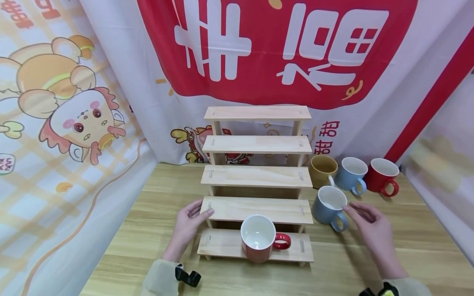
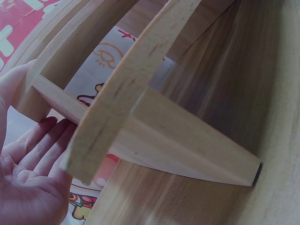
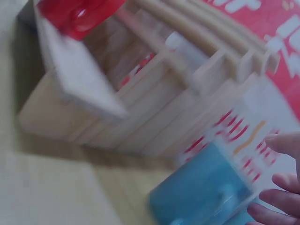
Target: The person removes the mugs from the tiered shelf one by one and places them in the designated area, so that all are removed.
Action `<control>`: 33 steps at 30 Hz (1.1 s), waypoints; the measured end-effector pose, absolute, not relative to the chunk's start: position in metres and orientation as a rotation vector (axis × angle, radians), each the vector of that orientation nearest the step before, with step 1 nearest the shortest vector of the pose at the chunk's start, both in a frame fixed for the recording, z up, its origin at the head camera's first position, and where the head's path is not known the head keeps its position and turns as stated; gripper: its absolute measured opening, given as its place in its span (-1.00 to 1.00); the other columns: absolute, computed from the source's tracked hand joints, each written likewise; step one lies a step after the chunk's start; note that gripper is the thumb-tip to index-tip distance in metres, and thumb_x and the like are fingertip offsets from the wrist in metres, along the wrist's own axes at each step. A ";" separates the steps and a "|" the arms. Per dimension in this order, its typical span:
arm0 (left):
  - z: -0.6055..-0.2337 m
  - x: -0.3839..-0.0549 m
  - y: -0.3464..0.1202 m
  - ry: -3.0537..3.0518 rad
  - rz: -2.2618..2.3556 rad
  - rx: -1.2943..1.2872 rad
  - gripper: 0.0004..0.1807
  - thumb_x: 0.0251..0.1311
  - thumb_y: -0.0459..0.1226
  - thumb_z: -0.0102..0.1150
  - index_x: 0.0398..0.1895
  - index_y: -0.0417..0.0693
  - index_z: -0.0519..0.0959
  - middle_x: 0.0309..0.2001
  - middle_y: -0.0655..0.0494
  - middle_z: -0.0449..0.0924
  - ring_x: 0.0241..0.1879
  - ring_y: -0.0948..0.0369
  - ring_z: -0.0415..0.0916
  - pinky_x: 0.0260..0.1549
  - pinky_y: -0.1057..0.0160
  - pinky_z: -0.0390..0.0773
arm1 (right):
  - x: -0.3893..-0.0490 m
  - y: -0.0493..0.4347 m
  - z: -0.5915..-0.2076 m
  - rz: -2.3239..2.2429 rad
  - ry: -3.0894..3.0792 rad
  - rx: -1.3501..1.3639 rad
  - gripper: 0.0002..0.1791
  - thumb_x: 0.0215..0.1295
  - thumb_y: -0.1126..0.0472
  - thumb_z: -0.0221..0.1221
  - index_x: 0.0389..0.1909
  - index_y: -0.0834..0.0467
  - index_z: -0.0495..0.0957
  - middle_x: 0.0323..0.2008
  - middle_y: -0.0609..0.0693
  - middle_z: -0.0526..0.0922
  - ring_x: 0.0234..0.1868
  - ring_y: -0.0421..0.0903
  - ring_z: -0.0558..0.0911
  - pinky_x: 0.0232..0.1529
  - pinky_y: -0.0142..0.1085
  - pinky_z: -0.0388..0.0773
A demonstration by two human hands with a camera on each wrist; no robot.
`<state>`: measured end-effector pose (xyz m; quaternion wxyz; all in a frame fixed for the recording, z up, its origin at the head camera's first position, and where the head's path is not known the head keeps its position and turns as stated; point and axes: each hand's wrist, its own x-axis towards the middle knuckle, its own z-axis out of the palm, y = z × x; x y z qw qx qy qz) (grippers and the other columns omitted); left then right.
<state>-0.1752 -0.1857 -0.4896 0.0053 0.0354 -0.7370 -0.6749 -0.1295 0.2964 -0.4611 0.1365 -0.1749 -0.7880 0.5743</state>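
A wooden tiered stand (image 1: 255,210) rises in the middle of the table. My left hand (image 1: 187,224) holds the left end of its second step from the bottom, thumb on top; the left wrist view shows the fingers (image 2: 44,145) beneath and beside the wood. On the lowest step stands a red mug (image 1: 256,248), white inside, its handle to the right. Right of the stand, a blue mug (image 1: 321,210) stands upright on the table. My right hand (image 1: 374,226) is at its right side, fingertips by the rim; the blurred right wrist view shows the fingers loosely spread beside the mug (image 3: 199,187).
Behind the near blue mug stand a mustard-brown mug (image 1: 320,174), another blue mug (image 1: 348,179) and a red mug (image 1: 374,183), close together at the table's back right. A printed cloth (image 1: 122,102) hangs behind and along the sides of the wooden table (image 1: 148,230).
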 end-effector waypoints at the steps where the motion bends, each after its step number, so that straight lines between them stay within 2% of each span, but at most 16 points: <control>1: -0.490 -0.175 -0.186 -2.308 -2.113 0.110 -0.26 0.16 -0.18 0.51 0.36 -0.27 0.43 0.31 -0.23 0.46 0.29 -0.07 0.43 0.17 0.29 0.52 | -0.129 0.296 -0.454 1.641 -2.271 -0.484 -0.43 0.27 -0.01 0.43 0.19 0.23 0.60 -0.19 -0.42 0.70 -0.17 -0.53 0.61 -0.22 -0.66 0.53; 6: -0.490 -0.176 -0.186 -2.311 -2.106 0.109 -0.26 0.16 -0.17 0.51 0.35 -0.28 0.44 0.31 -0.23 0.47 0.29 -0.06 0.43 0.17 0.29 0.52 | -0.124 0.289 -0.418 1.538 -2.302 -0.294 -0.49 0.30 0.07 0.41 0.19 0.22 0.63 -0.09 -0.28 0.75 -0.14 -0.47 0.65 -0.17 -0.65 0.56; 12: -0.490 -0.175 -0.186 -2.313 -2.096 0.095 -0.26 0.18 -0.17 0.50 0.36 -0.29 0.43 0.30 -0.24 0.47 0.29 -0.06 0.43 0.16 0.30 0.52 | -0.115 0.272 -0.388 1.439 -2.461 -0.112 -0.50 0.37 -0.06 0.33 0.24 0.06 0.63 0.06 -0.06 0.73 -0.08 -0.37 0.65 -0.16 -0.60 0.57; 15: -0.491 -0.175 -0.187 -2.310 -2.098 0.099 -0.27 0.18 -0.18 0.50 0.35 -0.29 0.44 0.30 -0.23 0.48 0.28 -0.05 0.44 0.15 0.32 0.53 | -0.111 0.260 -0.381 1.443 -2.483 0.019 -0.54 0.39 -0.03 0.32 0.22 0.06 0.64 0.07 0.01 0.72 -0.07 -0.33 0.67 -0.13 -0.55 0.61; 22: -0.491 -0.174 -0.187 -2.319 -2.100 0.090 -0.26 0.19 -0.16 0.49 0.37 -0.28 0.42 0.32 -0.24 0.46 0.30 -0.06 0.42 0.17 0.31 0.52 | -0.107 0.238 -0.387 1.585 -2.481 0.359 -0.66 0.38 0.20 0.34 0.13 0.18 0.67 0.04 0.04 0.73 -0.05 -0.17 0.72 -0.09 -0.40 0.68; 27: -0.491 -0.174 -0.187 -2.305 -2.113 0.089 -0.28 0.18 -0.18 0.50 0.35 -0.27 0.45 0.30 -0.22 0.48 0.28 -0.04 0.44 0.15 0.32 0.53 | -0.106 0.224 -0.400 1.733 -2.537 0.450 -0.66 0.35 0.17 0.37 0.10 0.17 0.68 0.03 0.09 0.73 -0.02 0.00 0.73 -0.04 -0.33 0.69; 33: -0.491 -0.174 -0.186 -2.296 -2.119 0.092 -0.29 0.18 -0.20 0.50 0.34 -0.28 0.45 0.29 -0.22 0.48 0.28 -0.04 0.44 0.13 0.34 0.54 | -0.104 0.208 -0.414 1.855 -2.541 0.565 -0.69 0.32 0.19 0.38 0.05 0.16 0.71 0.00 0.07 0.73 -0.04 -0.02 0.73 -0.07 -0.29 0.70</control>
